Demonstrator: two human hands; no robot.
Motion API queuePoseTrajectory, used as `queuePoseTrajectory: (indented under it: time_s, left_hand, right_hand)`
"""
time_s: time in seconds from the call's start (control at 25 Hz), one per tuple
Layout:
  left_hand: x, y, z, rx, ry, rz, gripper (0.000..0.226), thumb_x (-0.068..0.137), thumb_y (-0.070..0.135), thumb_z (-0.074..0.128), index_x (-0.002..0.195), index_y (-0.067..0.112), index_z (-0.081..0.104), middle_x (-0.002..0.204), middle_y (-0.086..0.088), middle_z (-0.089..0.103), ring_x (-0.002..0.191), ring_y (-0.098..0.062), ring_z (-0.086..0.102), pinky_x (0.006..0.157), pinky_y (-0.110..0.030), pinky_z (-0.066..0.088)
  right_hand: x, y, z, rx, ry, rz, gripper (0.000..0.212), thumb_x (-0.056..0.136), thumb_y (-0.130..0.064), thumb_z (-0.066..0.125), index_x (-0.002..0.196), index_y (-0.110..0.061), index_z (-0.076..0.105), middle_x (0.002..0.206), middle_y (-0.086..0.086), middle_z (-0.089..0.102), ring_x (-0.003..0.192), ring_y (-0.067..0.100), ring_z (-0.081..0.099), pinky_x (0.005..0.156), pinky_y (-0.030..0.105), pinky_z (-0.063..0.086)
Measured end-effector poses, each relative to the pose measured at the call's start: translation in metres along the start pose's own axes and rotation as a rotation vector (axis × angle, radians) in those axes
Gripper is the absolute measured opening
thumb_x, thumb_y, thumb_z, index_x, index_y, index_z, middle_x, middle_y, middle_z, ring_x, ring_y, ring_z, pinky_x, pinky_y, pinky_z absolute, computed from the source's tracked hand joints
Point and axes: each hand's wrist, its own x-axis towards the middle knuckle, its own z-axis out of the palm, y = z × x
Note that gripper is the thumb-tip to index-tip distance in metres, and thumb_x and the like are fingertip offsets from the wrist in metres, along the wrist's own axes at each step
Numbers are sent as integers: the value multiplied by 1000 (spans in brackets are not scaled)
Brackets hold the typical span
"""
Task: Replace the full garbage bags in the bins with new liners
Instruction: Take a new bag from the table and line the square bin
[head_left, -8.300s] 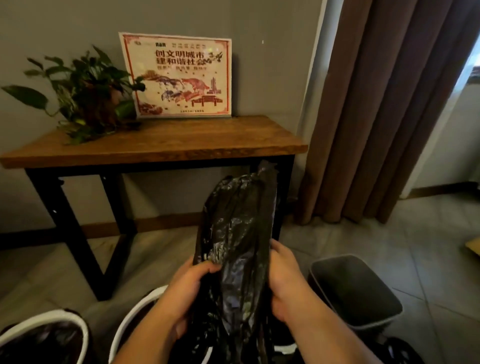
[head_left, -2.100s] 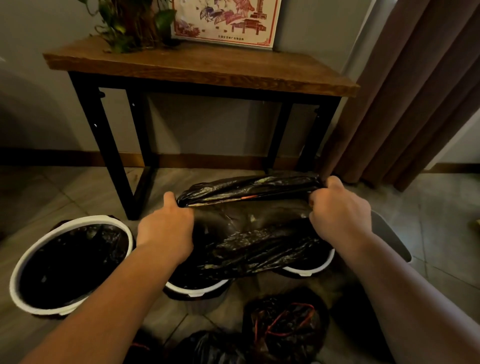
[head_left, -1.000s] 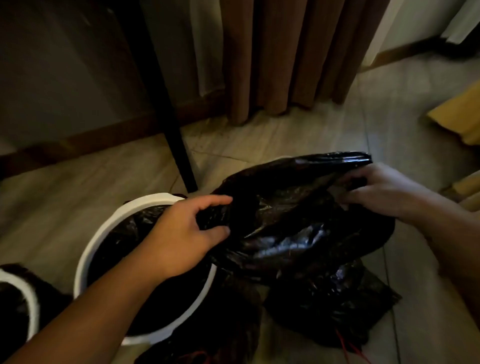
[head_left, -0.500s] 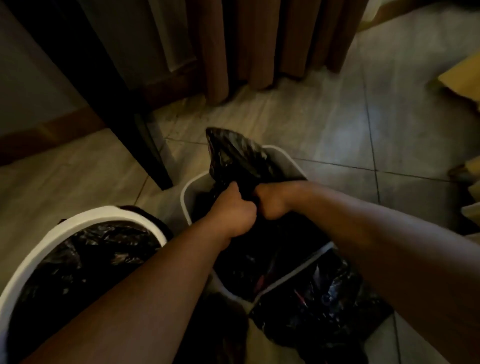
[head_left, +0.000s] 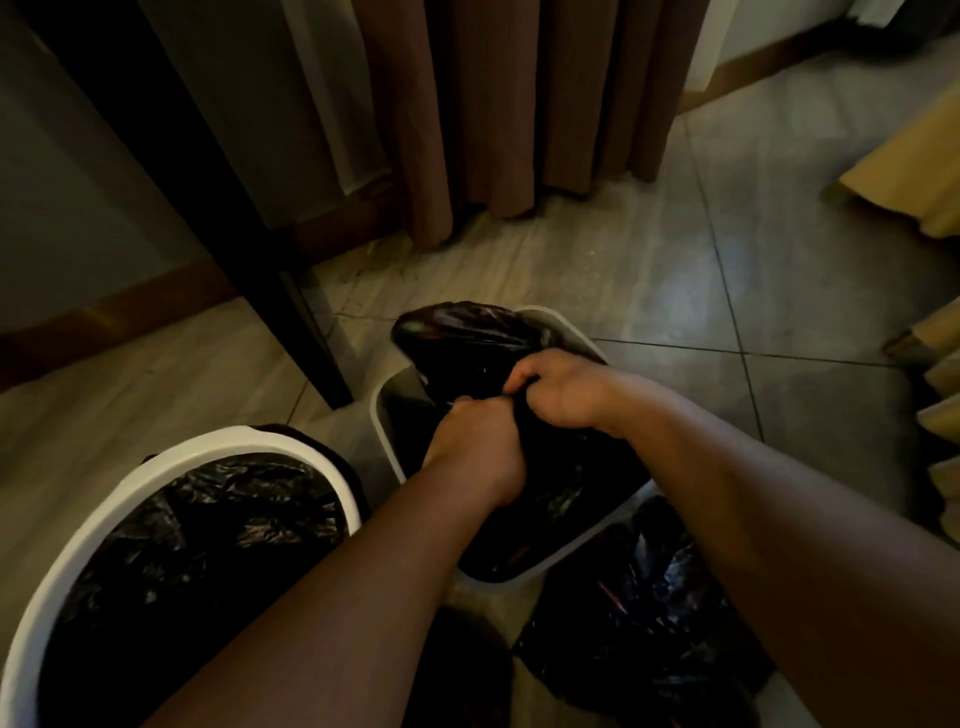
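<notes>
While both fists bunch the new black liner (head_left: 467, 332) over the grey bin (head_left: 387, 415), left hand (head_left: 480, 452) and right hand (head_left: 563, 387) clench its film side by side, probably to stuff it down. At 8 o'clock a white-rimmed bin (head_left: 171, 467) is lined; knotted full bags (head_left: 639, 613) lie at 5 o'clock on grey tile floor (head_left: 675, 270), brown curtain (head_left: 519, 104) at 12.
</notes>
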Motion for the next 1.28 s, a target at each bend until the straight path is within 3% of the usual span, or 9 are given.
queuePoseTrajectory:
  time_s: [0.12, 0.36, 0.56, 0.68, 0.76, 0.84, 1.0, 1.12, 1.28]
  left_hand:
    - [-13, 3, -11, 79, -30, -52, 32, 93, 13, 61, 124, 21, 64, 122, -13, 61, 109, -34, 64, 90, -41, 57]
    - [-27, -10, -30, 250, 104, -37, 17, 92, 5, 60, 105, 15, 65, 112, -11, 62, 97, -30, 64, 70, -35, 47]
    - [-25, -27, -32, 156, 190, 9, 37, 85, 9, 67, 120, 19, 57, 111, -8, 48, 102, -33, 60, 70, -34, 41]
    - [-6, -17, -22, 184, -78, -27, 33, 92, 15, 63, 126, 15, 63, 123, -13, 62, 110, -31, 63, 78, -33, 47]
    - [0, -4, -14, 232, -268, -42, 31, 95, 14, 63, 126, 11, 67, 122, -15, 66, 105, -29, 64, 87, -34, 51]
    - [5, -5, -13, 260, -283, -47, 30, 93, 13, 65, 122, 11, 70, 111, -12, 66, 94, -26, 63, 85, -35, 55]
    - [-9, -22, -28, 143, 66, -12, 14, 87, 12, 63, 98, 20, 65, 100, -2, 62, 95, -26, 65, 63, -27, 44]
    - [-31, -29, -38, 144, 188, 1, 17, 85, 11, 65, 99, 19, 70, 98, -4, 65, 90, -25, 65, 57, -27, 44]
    - [-41, -37, -60, 71, 319, -13, 46, 83, 13, 68, 128, 14, 68, 122, -13, 67, 112, -35, 64, 86, -38, 55]
  right_hand:
    - [12, -6, 12, -204, -261, 86, 32, 104, -14, 59, 133, -5, 64, 133, 18, 65, 126, 35, 61, 105, 40, 49]
    - [13, -23, 25, -873, 37, -73, 30, 103, -23, 53, 129, -21, 67, 125, 7, 71, 114, 30, 68, 75, 42, 51]
    - [9, -7, -4, -499, -138, -12, 38, 98, -18, 55, 134, -17, 66, 133, 9, 66, 117, 31, 65, 83, 29, 47]
    - [8, -20, 19, -658, -326, -59, 18, 100, -11, 58, 115, -9, 69, 127, 12, 64, 123, 34, 61, 100, 36, 49]
    - [9, -26, 35, -626, -344, -43, 31, 101, -13, 61, 131, -7, 66, 141, 15, 60, 133, 34, 56, 113, 41, 43]
    - [8, -29, 33, -510, -144, -18, 34, 99, -15, 62, 133, -13, 66, 138, 13, 64, 126, 33, 61, 99, 45, 51]
    - [-7, -24, 16, -698, 130, 2, 25, 97, -19, 61, 121, -19, 69, 113, 7, 72, 99, 30, 71, 65, 40, 47]
    - [-20, -5, -21, -271, 92, 24, 32, 93, -21, 69, 124, -28, 66, 106, 2, 67, 86, 22, 64, 70, 37, 57]
    - [-36, 15, -55, 450, 113, 133, 36, 81, -19, 89, 108, -33, 71, 109, 4, 70, 94, 25, 72, 78, 41, 64]
